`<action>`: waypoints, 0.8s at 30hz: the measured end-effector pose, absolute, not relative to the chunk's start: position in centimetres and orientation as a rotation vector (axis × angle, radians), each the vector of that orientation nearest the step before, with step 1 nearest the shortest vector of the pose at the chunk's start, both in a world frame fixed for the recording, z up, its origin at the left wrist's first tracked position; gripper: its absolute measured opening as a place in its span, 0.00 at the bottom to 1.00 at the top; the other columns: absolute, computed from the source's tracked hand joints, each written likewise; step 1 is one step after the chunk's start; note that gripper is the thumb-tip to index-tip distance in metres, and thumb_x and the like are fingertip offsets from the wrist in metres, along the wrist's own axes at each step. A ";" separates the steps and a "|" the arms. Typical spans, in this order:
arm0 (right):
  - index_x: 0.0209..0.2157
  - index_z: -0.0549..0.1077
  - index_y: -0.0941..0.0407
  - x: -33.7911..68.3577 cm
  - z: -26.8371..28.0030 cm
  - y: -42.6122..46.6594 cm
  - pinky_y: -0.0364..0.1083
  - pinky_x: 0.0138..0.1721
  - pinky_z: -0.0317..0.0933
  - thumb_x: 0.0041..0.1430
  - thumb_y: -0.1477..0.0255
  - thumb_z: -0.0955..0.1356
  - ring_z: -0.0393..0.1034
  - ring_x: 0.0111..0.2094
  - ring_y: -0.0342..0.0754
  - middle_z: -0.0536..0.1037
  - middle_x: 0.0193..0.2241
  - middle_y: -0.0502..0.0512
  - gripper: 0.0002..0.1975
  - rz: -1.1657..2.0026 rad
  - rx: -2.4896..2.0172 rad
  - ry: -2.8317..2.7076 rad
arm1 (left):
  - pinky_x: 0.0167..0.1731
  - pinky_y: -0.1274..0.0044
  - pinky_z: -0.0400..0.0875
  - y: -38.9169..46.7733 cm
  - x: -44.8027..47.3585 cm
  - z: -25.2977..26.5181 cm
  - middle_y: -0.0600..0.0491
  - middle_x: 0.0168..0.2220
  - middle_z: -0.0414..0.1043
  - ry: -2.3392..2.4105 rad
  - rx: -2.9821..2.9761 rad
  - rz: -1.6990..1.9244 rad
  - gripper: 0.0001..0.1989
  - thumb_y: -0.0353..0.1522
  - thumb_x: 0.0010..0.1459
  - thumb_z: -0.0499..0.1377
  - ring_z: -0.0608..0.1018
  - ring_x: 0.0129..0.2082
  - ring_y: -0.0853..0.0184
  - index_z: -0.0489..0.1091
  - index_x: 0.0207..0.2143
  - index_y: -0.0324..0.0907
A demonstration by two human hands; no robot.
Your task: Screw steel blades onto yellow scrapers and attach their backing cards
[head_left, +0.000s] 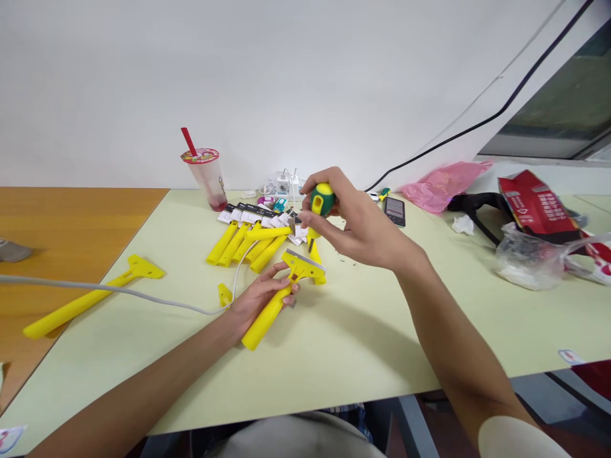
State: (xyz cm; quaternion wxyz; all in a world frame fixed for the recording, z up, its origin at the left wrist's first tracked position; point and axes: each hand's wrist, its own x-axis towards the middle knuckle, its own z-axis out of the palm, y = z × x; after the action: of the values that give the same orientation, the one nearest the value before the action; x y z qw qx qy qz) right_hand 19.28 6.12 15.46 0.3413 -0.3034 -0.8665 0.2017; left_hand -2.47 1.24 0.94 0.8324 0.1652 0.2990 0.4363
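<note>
A yellow scraper [267, 318] with a metal blade along its head is held by my left hand [255, 296], its handle slanting toward me. My right hand [351, 219] grips a green and yellow screwdriver [323, 199], whose short shaft points down just above the scraper's head. Behind the hands, several yellow scrapers with white and black labels [236, 242] lie side by side in a pile. A small yellow plastic piece [224, 294] rests left of my left hand. Another yellow scraper [95, 299] lies farther left, across the table's edge.
A cup with a red straw [205, 178] stands near the wall. A white power strip [281, 184] and a dark phone-like device [394, 211] are at the back. A grey cable [157, 299] crosses the left side. Plastic bags [529, 257] and a red package [539, 203] lie right.
</note>
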 end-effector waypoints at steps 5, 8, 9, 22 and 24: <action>0.50 0.72 0.55 19.6 14.6 7.8 0.47 0.35 0.57 0.74 0.61 0.68 0.66 0.31 0.47 0.76 0.32 0.51 0.12 0.538 -1.083 -2.327 | 0.27 0.81 0.69 1.0 -2.7 1.2 0.49 0.41 0.75 0.571 0.391 0.896 0.26 0.22 0.51 0.74 0.80 0.34 0.68 0.72 0.50 0.42; 0.42 0.78 0.57 19.7 13.6 9.4 0.46 0.33 0.55 0.69 0.59 0.71 0.64 0.30 0.46 0.77 0.33 0.52 0.14 0.715 -1.103 -2.512 | 0.26 0.81 0.69 0.9 -3.0 1.2 0.50 0.42 0.75 0.519 0.405 0.880 0.26 0.22 0.51 0.75 0.80 0.33 0.69 0.72 0.50 0.43; 0.41 0.79 0.57 19.8 13.3 9.8 0.45 0.31 0.54 0.68 0.58 0.72 0.63 0.28 0.45 0.77 0.32 0.52 0.15 0.806 -1.101 -2.573 | 0.26 0.81 0.69 0.9 -3.0 1.1 0.50 0.42 0.75 0.503 0.409 0.876 0.26 0.22 0.51 0.75 0.80 0.33 0.69 0.72 0.50 0.44; 0.35 0.77 0.57 19.8 11.8 10.7 0.42 0.21 0.52 0.62 0.60 0.76 0.58 0.19 0.39 0.69 0.21 0.44 0.14 1.312 -0.959 -2.483 | 0.23 0.82 0.65 0.7 -3.1 1.4 0.51 0.41 0.73 0.457 0.419 0.851 0.24 0.22 0.49 0.74 0.76 0.29 0.72 0.73 0.47 0.44; 0.33 0.76 0.57 19.5 11.1 10.8 0.41 0.19 0.52 0.60 0.61 0.78 0.57 0.18 0.38 0.67 0.19 0.42 0.15 1.443 -0.911 -2.378 | 0.22 0.83 0.64 0.8 -3.2 1.5 0.51 0.41 0.73 0.455 0.406 0.851 0.25 0.22 0.48 0.74 0.76 0.29 0.72 0.73 0.48 0.44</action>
State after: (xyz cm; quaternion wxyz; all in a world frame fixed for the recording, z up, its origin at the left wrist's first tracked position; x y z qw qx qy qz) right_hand 19.53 10.84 11.13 0.1074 -0.3095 -0.8078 0.4901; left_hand -3.25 0.77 1.49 0.8661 0.1936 0.2173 0.4064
